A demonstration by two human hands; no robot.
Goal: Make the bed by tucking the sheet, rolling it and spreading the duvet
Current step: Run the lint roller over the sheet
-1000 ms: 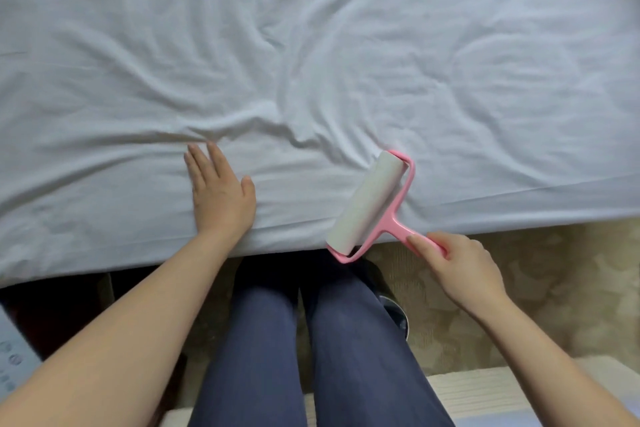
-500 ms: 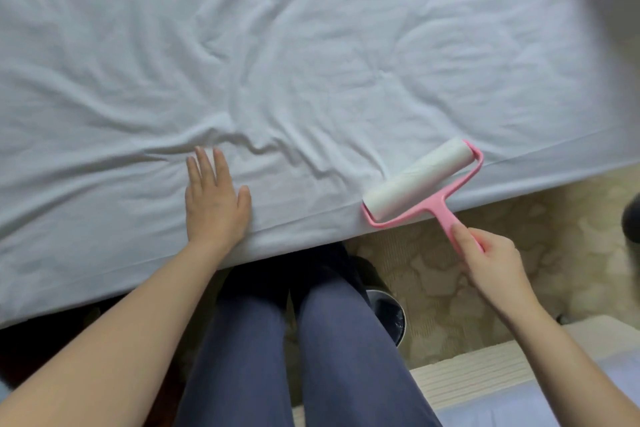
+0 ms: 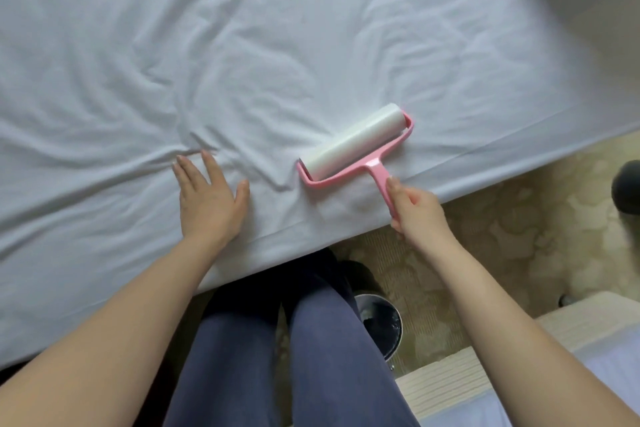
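Note:
A wrinkled white sheet [image 3: 277, 45] covers the bed and fills the upper part of the head view. My left hand [image 3: 207, 198] lies flat on the sheet near the bed's front edge, fingers straight and spread. A pink lint roller [image 3: 356, 146] with a white roll rests on the sheet to the right of that hand. My right hand [image 3: 415, 211] grips the roller's pink handle at the bed's edge. No duvet is in view.
My legs in dark blue trousers [image 3: 294, 357] stand against the bed's front edge. A small round bin [image 3: 384, 319] sits on the patterned beige carpet [image 3: 519, 236]. A pale ribbed piece of furniture [image 3: 467, 371] is at lower right, a dark object [image 3: 627, 187] at the right edge.
My right hand has pushed the roller from the bed's edge up onto the sheet and turned it. My left hand has stayed flat on the sheet.

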